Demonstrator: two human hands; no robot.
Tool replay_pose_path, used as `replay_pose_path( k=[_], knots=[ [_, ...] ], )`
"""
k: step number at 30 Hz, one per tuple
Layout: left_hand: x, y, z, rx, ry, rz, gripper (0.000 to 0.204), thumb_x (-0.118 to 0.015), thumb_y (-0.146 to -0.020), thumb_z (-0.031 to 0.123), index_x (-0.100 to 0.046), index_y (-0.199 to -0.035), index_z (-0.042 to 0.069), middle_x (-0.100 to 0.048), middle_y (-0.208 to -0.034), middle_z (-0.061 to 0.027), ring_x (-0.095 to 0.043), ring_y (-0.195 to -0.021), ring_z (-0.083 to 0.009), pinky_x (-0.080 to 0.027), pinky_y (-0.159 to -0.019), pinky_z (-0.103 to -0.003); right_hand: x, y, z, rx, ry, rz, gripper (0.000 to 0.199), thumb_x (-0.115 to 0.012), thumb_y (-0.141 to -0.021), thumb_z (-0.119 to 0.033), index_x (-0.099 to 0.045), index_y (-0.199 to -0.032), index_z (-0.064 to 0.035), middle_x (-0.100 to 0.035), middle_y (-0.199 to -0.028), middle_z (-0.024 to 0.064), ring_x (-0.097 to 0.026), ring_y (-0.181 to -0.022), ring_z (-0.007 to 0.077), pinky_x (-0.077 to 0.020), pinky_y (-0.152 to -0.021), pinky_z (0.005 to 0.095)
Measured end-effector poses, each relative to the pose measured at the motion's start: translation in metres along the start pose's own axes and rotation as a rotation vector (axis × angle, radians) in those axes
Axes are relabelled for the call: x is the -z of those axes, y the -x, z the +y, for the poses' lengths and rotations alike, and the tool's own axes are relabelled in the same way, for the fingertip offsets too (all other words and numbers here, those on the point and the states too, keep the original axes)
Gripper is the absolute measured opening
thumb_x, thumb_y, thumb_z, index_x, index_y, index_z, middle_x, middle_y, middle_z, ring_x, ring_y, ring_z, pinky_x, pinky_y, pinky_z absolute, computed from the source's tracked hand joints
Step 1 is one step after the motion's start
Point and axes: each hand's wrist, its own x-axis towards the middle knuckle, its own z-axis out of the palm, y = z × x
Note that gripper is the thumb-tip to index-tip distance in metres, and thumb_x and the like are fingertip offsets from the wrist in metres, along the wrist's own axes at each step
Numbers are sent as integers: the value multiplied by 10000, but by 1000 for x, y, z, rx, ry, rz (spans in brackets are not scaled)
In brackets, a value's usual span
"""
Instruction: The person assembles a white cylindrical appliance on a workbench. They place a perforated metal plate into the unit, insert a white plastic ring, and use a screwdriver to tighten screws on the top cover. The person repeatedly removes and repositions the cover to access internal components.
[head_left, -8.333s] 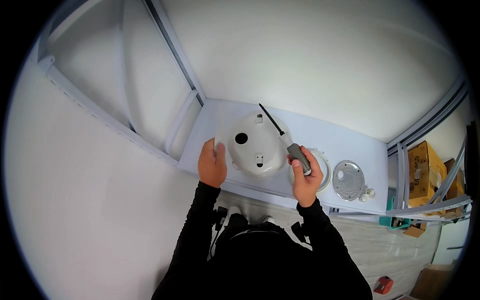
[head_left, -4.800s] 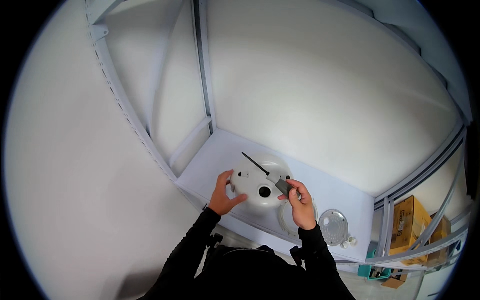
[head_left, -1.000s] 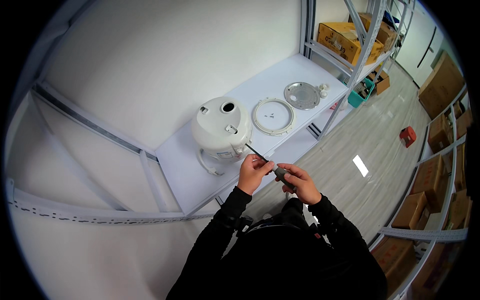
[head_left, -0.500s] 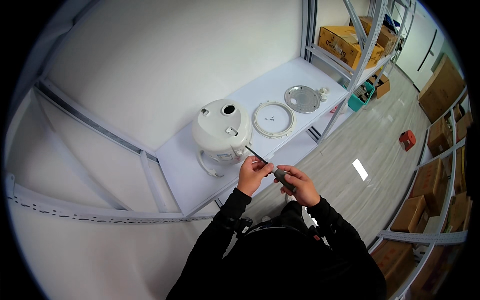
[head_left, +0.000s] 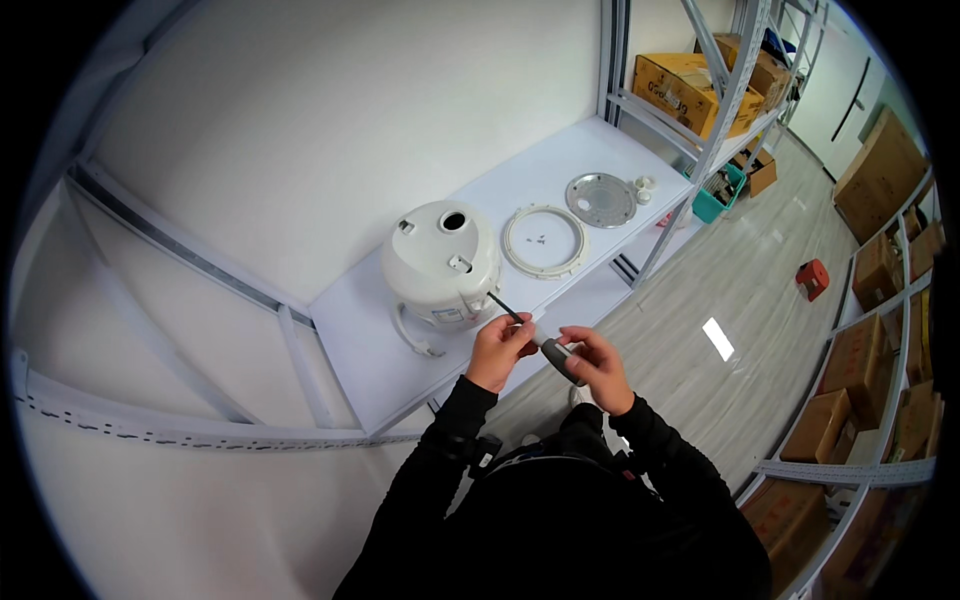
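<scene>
A screwdriver (head_left: 553, 354) with a grey handle slants up to the left between my hands. My left hand (head_left: 492, 354) pinches its dark shaft just ahead of the handle. At the handle's rear end, the fingers of my right hand (head_left: 602, 370) are curled around the grip. The tip lies against or just in front of the lower right side of a white rounded appliance, which looks like a rice cooker body (head_left: 428, 250); I cannot tell whether it touches. That body has a round dark hole on top. A white power cord (head_left: 405, 325) hangs at its front left.
On the white shelf (head_left: 365, 375) lie a white ring (head_left: 510, 258) with small dark screws inside it, a round metal plate (head_left: 600, 208) and small white parts (head_left: 644, 190). A metal upright (head_left: 690, 195) stands to the right. A red object (head_left: 813, 279) sits on the floor.
My right hand's fingers have shifted on the handle, loosening and turning slightly. The view has moved a little. My left hand keeps its pinch on the shaft.
</scene>
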Motion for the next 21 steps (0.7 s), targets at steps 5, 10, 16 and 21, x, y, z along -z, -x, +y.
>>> replay_pose_path(
  k=[5, 10, 16, 21],
  knots=[
    [-21, 15, 14, -22, 272, -21, 381, -565, -1031, 61, -461, -1377, -58, -667, -1234, -164, -683, -1049, -235, -567, -960, -385, 4, -7, -25, -712, -457, -140, 438, -475, -1065, -376, -598, -1272, -10, -713, -945, 165, -603, -595, 182, -521, -626, 306],
    [-11, 9, 8, -22, 89, 21, 381, -620, -1016, 120, -517, -1349, -32, -665, -1103, -85, -669, -936, -164, -567, -885, -340, -10, -2, -14, -254, 133, -56, 389, -649, -973, -250, -628, -1258, 13, -704, -905, 156, -614, -635, 240, -503, -615, 329],
    [-5, 6, -2, -56, -51, 32, 388, -661, -993, 124, -543, -1329, -29, -647, -1024, -51, -651, -875, -123, -568, -838, -308, -21, 2, -26, 248, 572, 16, 441, -750, -876, -176, -627, -1262, -2, -610, -848, 140, -616, -682, 285, -520, -661, 357],
    [-18, 14, 11, -32, 193, -19, 361, -569, -1023, 51, -504, -1370, -26, -656, -1164, -114, -657, -1011, -196, -534, -959, -357, -2, 2, -6, -453, -565, -112, 469, -612, -996, -281, -544, -1376, -13, -657, -939, 126, -594, -645, 188, -525, -659, 325]
  ],
)
